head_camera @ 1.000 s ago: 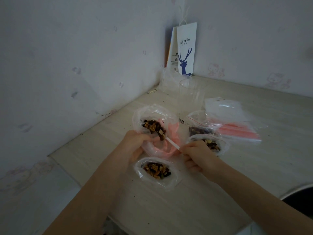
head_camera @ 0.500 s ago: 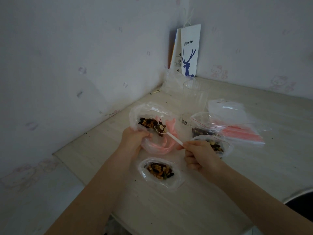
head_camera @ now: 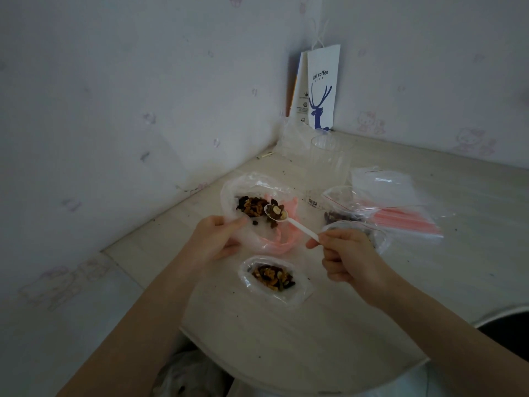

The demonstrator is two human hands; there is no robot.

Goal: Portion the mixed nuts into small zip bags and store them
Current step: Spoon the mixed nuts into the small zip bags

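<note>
A large clear and pink plastic bag (head_camera: 259,239) lies open on the table with mixed nuts (head_camera: 252,206) inside. My left hand (head_camera: 213,239) grips its near left rim. My right hand (head_camera: 343,253) pinches the handle of a white plastic spoon (head_camera: 297,224); its bowl, loaded with nuts, hovers over the bag's right side. A small zip bag (head_camera: 273,277) with nuts lies open just in front of the big bag. Two more small zip bags with nuts, one (head_camera: 343,214) behind the other (head_camera: 378,239), sit beyond my right hand.
A stack of unused zip bags with red seals (head_camera: 400,210) lies to the right. A clear plastic cup (head_camera: 329,164) stands behind, and a white paper coffee bag (head_camera: 320,87) leans in the wall corner. The table's rounded edge (head_camera: 315,389) is near me; crumbs dot the surface.
The spoon has come up out of the nut pile with a load and drawn back to the right. My left hand still holds the bag's rim.
</note>
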